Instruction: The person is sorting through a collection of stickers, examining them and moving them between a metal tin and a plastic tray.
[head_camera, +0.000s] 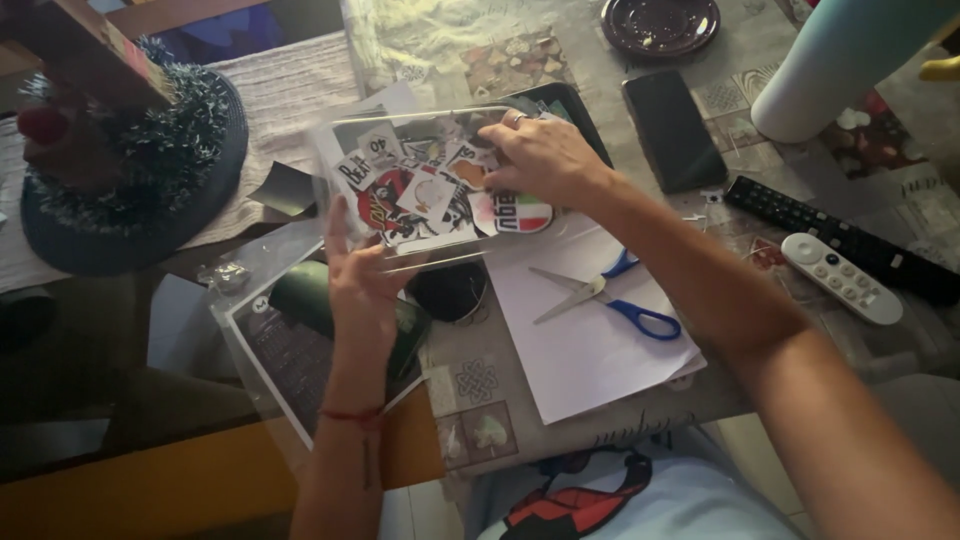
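At the near edge of the worktop (500, 430), a patterned cloth hangs over the side and a smooth white sheet of paper (590, 345) carries blue-handled scissors (610, 297). Just beyond, the left hand (362, 290) props a clear plastic case (420, 180), packed with glossy stickers, from below with fingers spread. The right hand (540, 160) rests on top, fingers curled over the stickers. Farther off lie a flat black phone (673, 130), a white remote (840, 277) and a round dark plate (660, 25).
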